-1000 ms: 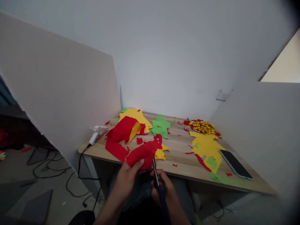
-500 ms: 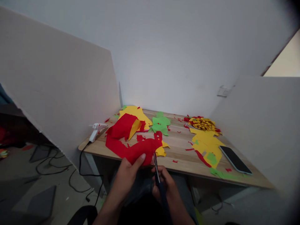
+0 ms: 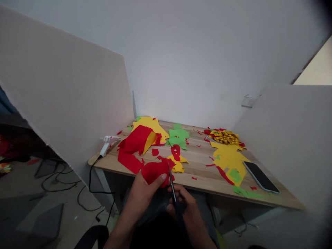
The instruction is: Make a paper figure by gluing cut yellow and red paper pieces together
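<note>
My left hand (image 3: 148, 186) pinches a piece of red felt-like sheet (image 3: 153, 172) at the table's front edge, thumb on top. In my right hand (image 3: 183, 200) is a pair of scissors (image 3: 173, 188) with dark handles, its blades pointing up and away along the right edge of that red piece. Just beyond the blades lie red scraps and a small yellow cutout (image 3: 178, 167). To the left, a larger folded red sheet (image 3: 136, 140) rests on a yellow sheet (image 3: 147, 122).
A white glue gun (image 3: 107, 146) with a black cord stands at the table's left edge. Green pieces (image 3: 178, 136) lie mid-table. At right are a heap of yellow strips (image 3: 225, 136), yellow sheets (image 3: 228, 157) and a phone (image 3: 261, 176). Partitions flank the wooden table (image 3: 199, 173).
The red piece in my left hand now shows smaller and turned, drawn back from the larger red sheet. More table and scraps show beyond it. The scissors have barely shifted.
</note>
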The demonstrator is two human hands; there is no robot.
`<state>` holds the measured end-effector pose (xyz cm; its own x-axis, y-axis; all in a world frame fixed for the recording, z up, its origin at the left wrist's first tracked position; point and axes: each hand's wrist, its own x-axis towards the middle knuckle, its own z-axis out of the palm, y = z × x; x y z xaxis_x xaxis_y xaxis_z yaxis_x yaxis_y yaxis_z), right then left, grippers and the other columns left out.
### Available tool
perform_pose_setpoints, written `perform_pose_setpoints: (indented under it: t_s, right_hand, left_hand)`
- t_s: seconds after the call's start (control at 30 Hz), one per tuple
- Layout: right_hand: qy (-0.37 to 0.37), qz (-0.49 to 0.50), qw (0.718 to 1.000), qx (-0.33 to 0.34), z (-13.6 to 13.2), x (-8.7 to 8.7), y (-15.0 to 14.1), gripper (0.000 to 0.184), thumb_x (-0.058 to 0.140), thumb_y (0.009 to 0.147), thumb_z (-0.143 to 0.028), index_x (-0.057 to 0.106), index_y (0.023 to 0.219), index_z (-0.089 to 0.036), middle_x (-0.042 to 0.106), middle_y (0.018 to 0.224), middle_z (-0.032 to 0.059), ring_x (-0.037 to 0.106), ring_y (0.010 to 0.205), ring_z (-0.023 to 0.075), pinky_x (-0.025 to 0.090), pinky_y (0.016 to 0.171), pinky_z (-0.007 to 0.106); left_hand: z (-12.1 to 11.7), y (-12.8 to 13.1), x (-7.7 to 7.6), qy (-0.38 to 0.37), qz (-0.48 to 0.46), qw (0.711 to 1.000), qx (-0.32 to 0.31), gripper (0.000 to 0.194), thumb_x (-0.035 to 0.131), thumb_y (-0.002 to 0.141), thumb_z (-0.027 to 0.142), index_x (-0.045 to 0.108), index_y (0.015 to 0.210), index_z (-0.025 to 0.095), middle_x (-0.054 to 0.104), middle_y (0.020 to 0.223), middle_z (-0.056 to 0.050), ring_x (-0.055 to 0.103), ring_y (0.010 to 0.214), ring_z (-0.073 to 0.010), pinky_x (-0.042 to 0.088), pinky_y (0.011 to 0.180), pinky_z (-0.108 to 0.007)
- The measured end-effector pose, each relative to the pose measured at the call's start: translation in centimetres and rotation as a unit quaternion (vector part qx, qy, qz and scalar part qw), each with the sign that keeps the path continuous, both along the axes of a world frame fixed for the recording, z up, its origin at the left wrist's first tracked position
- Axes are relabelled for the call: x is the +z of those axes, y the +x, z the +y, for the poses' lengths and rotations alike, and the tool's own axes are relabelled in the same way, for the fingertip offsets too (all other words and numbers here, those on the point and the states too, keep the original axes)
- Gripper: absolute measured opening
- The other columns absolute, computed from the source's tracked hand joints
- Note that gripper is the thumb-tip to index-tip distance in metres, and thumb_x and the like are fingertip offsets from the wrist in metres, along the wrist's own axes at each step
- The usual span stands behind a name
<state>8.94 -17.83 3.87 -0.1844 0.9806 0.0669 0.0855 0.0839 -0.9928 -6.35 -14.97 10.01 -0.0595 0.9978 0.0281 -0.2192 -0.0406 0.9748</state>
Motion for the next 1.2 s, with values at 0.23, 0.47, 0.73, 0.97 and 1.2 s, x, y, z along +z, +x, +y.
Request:
perform_pose_setpoints:
  t_s: [0.23, 0.47, 0.73, 0.97, 1.2]
  right_hand:
    - [0.022, 0.004, 1.0, 0.02, -0.3, 0.7, 0.4, 0.034, 0.073, 0.073, -0.036, 0.059, 0.101, -0.023, 0.054, 0.074, -0.0029, 0.047, 0.063, 0.0128, 0.04, 0.057, 0.023]
    - [-0.001, -0.005, 1.0, 0.023, -0.2, 0.1, 0.9, 0.04, 0.068, 0.079, -0.048, 0.056, 0.106, -0.021, 0.053, 0.076, -0.0018, 0.046, 0.061, 0.0122, 0.04, 0.056, 0.024]
    - [0.023, 0.022, 0.999, 0.031, 0.8, -0.2, -0.2, 0.059, 0.064, 0.075, -0.067, 0.057, 0.109, -0.02, 0.058, 0.089, 0.0043, 0.054, 0.076, 0.0181, 0.046, 0.067, 0.029]
    - [-0.053, 0.075, 0.996, 0.008, 1.8, -0.3, -0.8, 0.052, 0.08, 0.063, -0.054, 0.062, 0.098, -0.019, 0.053, 0.067, -0.0039, 0.047, 0.055, 0.0108, 0.038, 0.049, 0.022]
    - [-0.076, 0.089, 0.993, -0.023, 2.2, -0.7, -1.0, 0.05, 0.084, 0.061, -0.049, 0.062, 0.095, -0.021, 0.05, 0.067, -0.0058, 0.041, 0.051, 0.008, 0.038, 0.048, 0.02]
  left_hand:
    - [-0.1, -0.2, -0.2, 0.018, -0.001, 1.0, 0.001, 0.026, 0.085, 0.061, 0.023, 0.077, 0.085, 0.016, 0.077, 0.087, -0.011, 0.071, 0.084, -0.0249, 0.054, 0.082, -0.032]
    - [0.3, -0.9, -0.5, -0.009, 0.04, 0.999, 0.002, 0.028, 0.082, 0.065, 0.036, 0.073, 0.08, 0.014, 0.073, 0.068, -0.007, 0.067, 0.063, -0.0203, 0.053, 0.064, -0.027]
    - [1.1, -0.5, -1.4, -0.008, -0.017, 1.0, 0.006, 0.024, 0.081, 0.065, 0.032, 0.068, 0.077, 0.015, 0.065, 0.062, 0.001, 0.055, 0.053, -0.0125, 0.047, 0.056, -0.024]
    - [1.0, -1.0, -1.3, -0.007, -0.004, 1.0, -0.02, 0.022, 0.078, 0.067, 0.031, 0.067, 0.078, 0.016, 0.069, 0.071, -0.001, 0.059, 0.066, -0.0146, 0.048, 0.068, -0.025]
    - [2.1, -1.5, -2.0, -0.009, -0.032, 0.999, 0.022, 0.031, 0.079, 0.068, 0.041, 0.06, 0.065, 0.016, 0.058, 0.054, 0.004, 0.05, 0.055, -0.0107, 0.043, 0.058, -0.022]
